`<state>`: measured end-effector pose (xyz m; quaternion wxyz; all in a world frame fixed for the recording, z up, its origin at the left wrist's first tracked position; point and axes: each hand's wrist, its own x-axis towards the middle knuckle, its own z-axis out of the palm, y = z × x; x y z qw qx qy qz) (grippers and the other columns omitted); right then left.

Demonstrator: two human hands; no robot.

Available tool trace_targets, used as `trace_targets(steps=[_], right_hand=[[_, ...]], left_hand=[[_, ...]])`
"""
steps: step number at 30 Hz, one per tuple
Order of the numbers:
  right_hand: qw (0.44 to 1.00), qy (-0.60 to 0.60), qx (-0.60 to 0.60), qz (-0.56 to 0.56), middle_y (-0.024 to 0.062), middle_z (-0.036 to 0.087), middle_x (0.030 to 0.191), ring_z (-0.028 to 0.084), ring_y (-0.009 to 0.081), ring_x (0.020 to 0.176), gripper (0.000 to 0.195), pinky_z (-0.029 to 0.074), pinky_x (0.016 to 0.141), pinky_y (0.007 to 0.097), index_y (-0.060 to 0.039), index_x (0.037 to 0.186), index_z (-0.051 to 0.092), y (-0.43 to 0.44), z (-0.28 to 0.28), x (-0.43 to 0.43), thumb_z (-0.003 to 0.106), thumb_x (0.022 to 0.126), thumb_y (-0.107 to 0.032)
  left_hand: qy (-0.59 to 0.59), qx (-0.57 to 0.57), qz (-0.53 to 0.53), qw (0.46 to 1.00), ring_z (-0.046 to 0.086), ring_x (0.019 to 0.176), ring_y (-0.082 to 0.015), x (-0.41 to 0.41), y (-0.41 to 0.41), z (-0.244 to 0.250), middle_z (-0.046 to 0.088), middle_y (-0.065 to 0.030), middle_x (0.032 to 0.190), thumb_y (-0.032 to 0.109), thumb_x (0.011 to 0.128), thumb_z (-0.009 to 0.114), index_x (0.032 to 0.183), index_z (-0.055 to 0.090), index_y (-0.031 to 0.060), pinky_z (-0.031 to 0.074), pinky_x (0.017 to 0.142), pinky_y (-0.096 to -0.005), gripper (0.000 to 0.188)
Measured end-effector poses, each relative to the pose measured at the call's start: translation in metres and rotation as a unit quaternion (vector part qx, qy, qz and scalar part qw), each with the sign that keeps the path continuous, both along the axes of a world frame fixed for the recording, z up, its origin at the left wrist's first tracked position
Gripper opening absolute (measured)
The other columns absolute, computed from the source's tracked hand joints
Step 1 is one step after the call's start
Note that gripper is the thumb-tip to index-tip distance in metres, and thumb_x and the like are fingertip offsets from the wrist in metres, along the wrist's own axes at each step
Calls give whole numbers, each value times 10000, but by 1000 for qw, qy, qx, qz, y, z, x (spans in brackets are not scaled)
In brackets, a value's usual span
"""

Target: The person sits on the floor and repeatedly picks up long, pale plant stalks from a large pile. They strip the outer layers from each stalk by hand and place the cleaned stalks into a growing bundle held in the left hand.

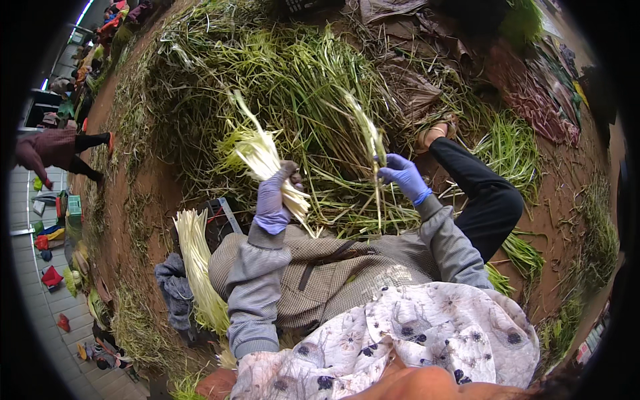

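Note:
My left hand [275, 197], in a purple glove with soiled fingertips, is closed around a bundle of pale stalks [260, 155]. One longer stalk sticks out beyond the bundle's far end. In my right hand [402, 176], also gloved in purple, a single leafy stalk [367, 127] is pinched, its thin end hanging towards my lap. Beyond both hands spreads a large heap of green, grass-like leafy stalks [310, 85]. A thick bundle of whitish stalks [195, 255] lies beside my left thigh.
A dark box with a metal edge [229, 215] and a grey cloth [174, 287] are at my left. More green stalks [512, 145] lie beyond my bent right leg. A person [55, 147] is on the brown ground at far left. Crumpled sheeting [545, 105] lies at the upper right.

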<state>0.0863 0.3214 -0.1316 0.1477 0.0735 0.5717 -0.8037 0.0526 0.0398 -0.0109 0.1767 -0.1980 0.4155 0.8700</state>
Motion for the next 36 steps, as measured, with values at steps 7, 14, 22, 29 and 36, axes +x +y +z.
trace_targets(steps=[7,14,22,29,36], right_hand=[[997,43,12,61,11,615,833,547,53,735,243,449,634,190,-21,1051,582,-79,33,11,566,845,-150],[877,339,338,54,109,573,754,564,277,693,169,455,622,340,-57,862,618,-117,65,6,608,763,-194],[864,196,448,119,70,573,718,561,237,645,191,458,598,345,-73,789,635,-109,56,4,604,773,-261],[799,293,524,38,49,557,680,560,241,645,157,451,581,349,-95,734,624,-72,19,4,631,735,-252],[725,89,670,134,101,601,802,597,283,757,170,476,661,399,-123,799,642,-10,-41,20,555,765,-265]], left_hand=[[39,-164,-98,981,547,609,-96,21,19,-10,585,-16,714,107,760,662,875,597,21,451,528,-196,158],[92,-223,-77,967,547,601,-111,24,12,-20,597,-43,709,13,712,672,794,595,-7,442,535,-208,114],[114,-189,162,962,528,549,-111,10,-7,7,563,-35,671,86,731,686,832,562,21,463,475,-212,173],[103,-200,170,959,511,542,-102,16,-1,6,552,-27,671,38,734,672,817,566,18,439,474,-205,136],[111,-184,265,940,534,550,-99,0,-39,34,584,-37,691,92,738,680,832,597,14,468,477,-208,148]])
